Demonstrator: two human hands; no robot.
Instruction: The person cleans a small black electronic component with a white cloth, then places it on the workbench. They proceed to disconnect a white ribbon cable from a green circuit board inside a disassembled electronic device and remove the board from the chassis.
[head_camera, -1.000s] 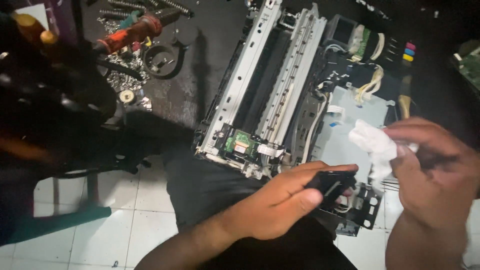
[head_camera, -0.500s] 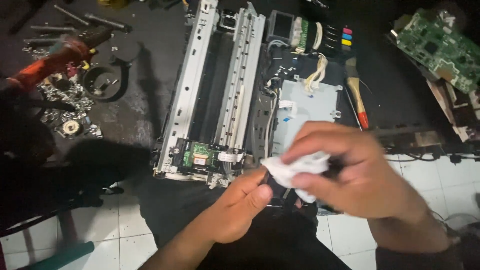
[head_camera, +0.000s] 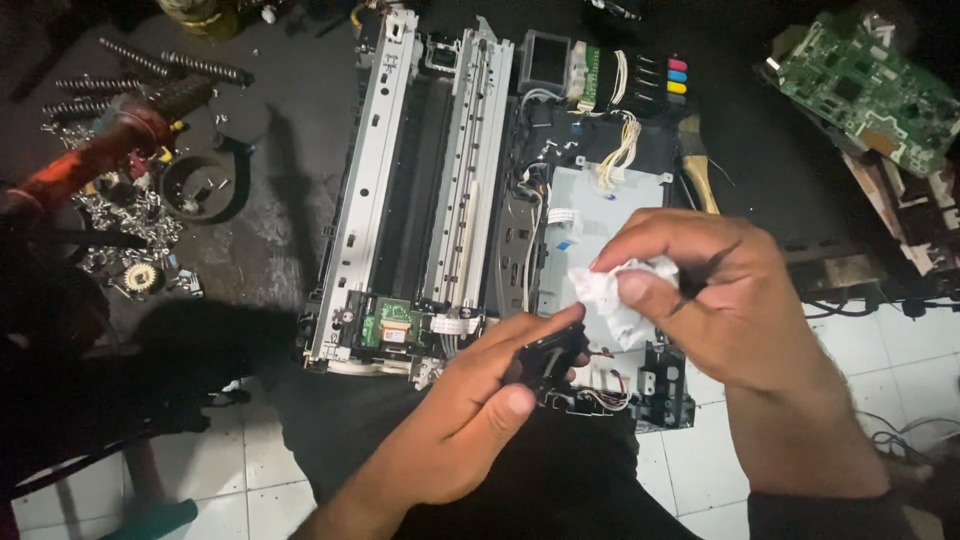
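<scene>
The left hand (head_camera: 470, 420) pinches a small black plastic part (head_camera: 548, 358) between thumb and fingers, just below the stripped printer chassis (head_camera: 420, 200). The right hand (head_camera: 720, 290) clamps a crumpled white tissue (head_camera: 605, 295) up and to the right of the part, nearly touching it. A green circuit board (head_camera: 865, 90) lies well apart.

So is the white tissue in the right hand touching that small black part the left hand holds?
Cannot tell. In the head view the white tissue sits just above the small black part, but dim light hides contact or gap.
</scene>
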